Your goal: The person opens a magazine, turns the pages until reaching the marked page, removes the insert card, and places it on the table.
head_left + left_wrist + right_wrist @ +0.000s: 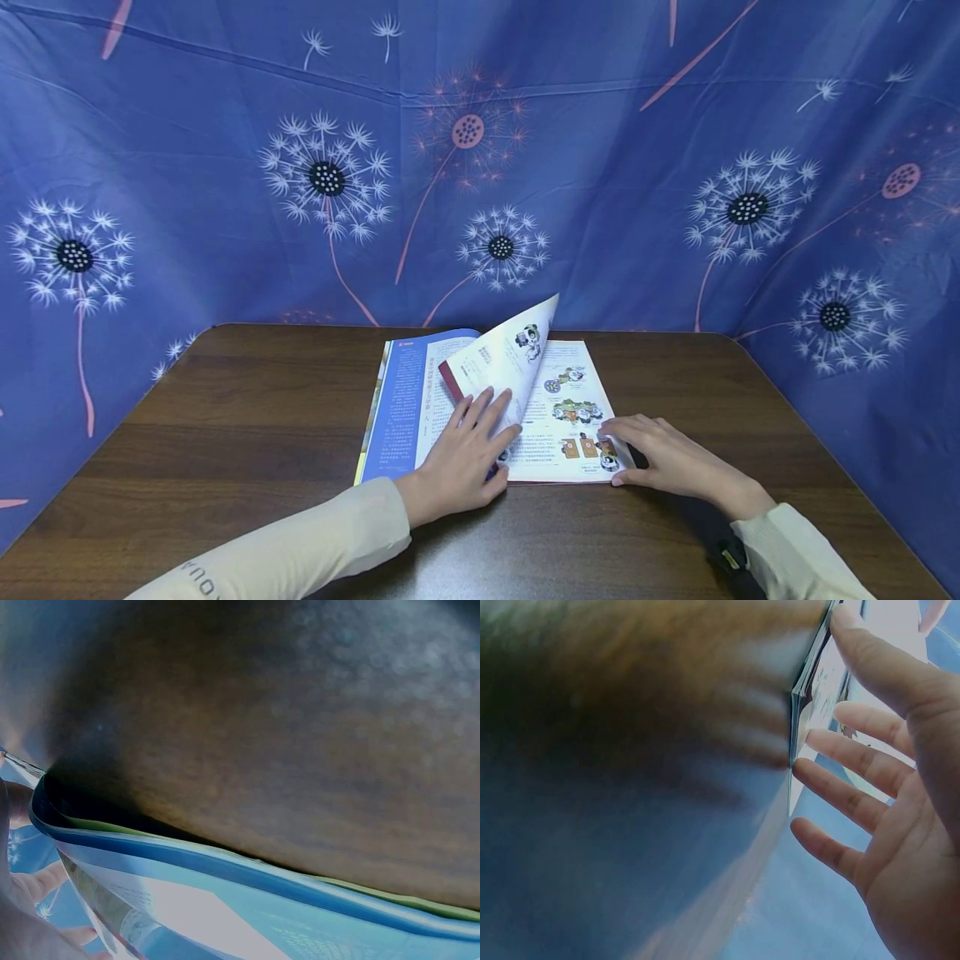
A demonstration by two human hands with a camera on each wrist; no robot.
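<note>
An open magazine (405, 408) lies on the table, with blue and white on its left side and cartoon pandas on its right page (543, 421). One leaf (498, 354) stands lifted and curled over toward the left, a dark red strip at its corner. My left hand (465, 458) rests on this leaf near the spine, fingers spread and fairly straight. At the lower right corner of the magazine is my right hand (667, 458), its thumb and fingertips right at the edge. The right wrist view shows that hand's fingers (847, 791) extended and apart beside the page edges.
The magazine sits on a brown wooden table (277, 408). Behind the table hangs a blue cloth (600, 183) printed with dandelions. A dark strap-like item (723, 550) lies by the right sleeve.
</note>
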